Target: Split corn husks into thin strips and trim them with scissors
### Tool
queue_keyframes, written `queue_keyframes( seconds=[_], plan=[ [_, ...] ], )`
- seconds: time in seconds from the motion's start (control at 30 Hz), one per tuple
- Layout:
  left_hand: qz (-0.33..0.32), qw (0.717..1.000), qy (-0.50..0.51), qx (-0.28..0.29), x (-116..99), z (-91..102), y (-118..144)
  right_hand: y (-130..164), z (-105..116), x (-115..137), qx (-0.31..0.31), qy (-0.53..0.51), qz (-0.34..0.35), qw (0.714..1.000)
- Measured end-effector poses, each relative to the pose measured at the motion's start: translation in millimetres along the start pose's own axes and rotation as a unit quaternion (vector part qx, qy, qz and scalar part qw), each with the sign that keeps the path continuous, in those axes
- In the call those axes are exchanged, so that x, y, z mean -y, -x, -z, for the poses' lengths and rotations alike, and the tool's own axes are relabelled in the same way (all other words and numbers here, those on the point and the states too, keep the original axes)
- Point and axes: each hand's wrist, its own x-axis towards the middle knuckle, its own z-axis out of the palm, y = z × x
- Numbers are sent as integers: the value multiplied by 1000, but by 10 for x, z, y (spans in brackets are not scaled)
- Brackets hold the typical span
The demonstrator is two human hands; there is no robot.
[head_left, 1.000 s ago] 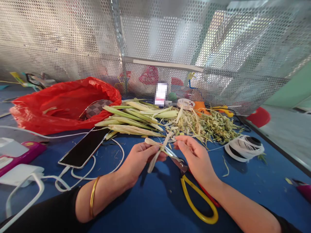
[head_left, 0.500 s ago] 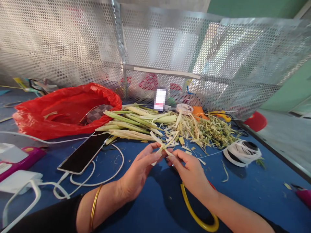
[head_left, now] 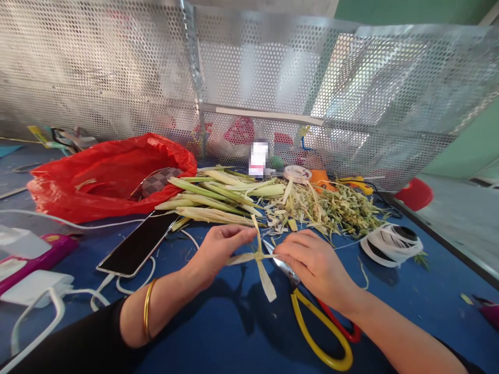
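Observation:
A cross-shaped knot of pale corn husk strips hangs between my hands, its arms spreading up, down, left and right. My left hand is closed at the upper left, thumb and fingers pinched at the upward strip. Between the fingertips of my right hand the right-hand strip is pinched. Scissors with one yellow and one red handle lie on the blue table beneath my right hand, partly covered by it. Just behind my hands lies a heap of pale green corn husks.
Dried plant scraps are piled behind my right hand, near a white thread spool and a tape roll. A phone with white cables and a red plastic bag lie left. A perforated metal panel rises behind.
My hands have moved apart and turned, so the knot with its strips now shows spread out. My right hand has shifted, uncovering more of the scissors.

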Motion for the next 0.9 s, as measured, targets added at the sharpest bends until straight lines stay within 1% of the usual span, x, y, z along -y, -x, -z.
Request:
queue_keyframes(
  seconds=[0.03,0.07,0.1,0.13,0.2,0.27,0.3,0.33,0.4,0.43,0.47,0.5,0.53,0.63,0.77,0.9],
  plan=[
    [10,999,-16,48,-25,-11,20,1,6,-2,-6,14,3,1000],
    [4,996,-25,86,-40,-26,42,3,9,-5,-12,23,3,1000],
    [-1,993,-29,111,-45,-42,61,4,12,-6,-14,27,-1,1000],
    [-6,992,-34,122,-41,-58,75,5,14,-7,-12,27,-6,1000],
    [-13,992,-36,119,-13,-80,84,2,18,-4,-3,6,-24,1000],
    [-7,995,-31,97,15,-93,76,-5,19,9,5,-56,-79,995],
    [-1,996,-20,90,22,-98,73,-9,15,18,7,-102,-126,987],
    [9,996,-5,87,23,-103,74,-12,8,27,8,-155,-181,971],
    [40,994,27,100,6,-117,90,-16,-18,45,7,-255,-284,924],
    [56,991,40,114,-7,-127,105,-17,-36,53,5,-291,-319,902],
    [72,988,49,126,-20,-137,121,-18,-55,61,1,-316,-340,886],
    [85,986,52,134,-29,-147,138,-20,-72,68,-3,-330,-350,876],
    [98,984,51,140,-33,-158,151,-22,-88,76,-7,-337,-353,873],
    [119,981,43,148,-10,-180,164,-28,-108,98,-14,-322,-346,881],
    [128,980,34,150,54,-181,151,-18,-92,120,-14,-268,-346,899],
    [115,980,13,162,62,-171,158,-3,-74,134,-33,-220,-322,920]
  ],
)
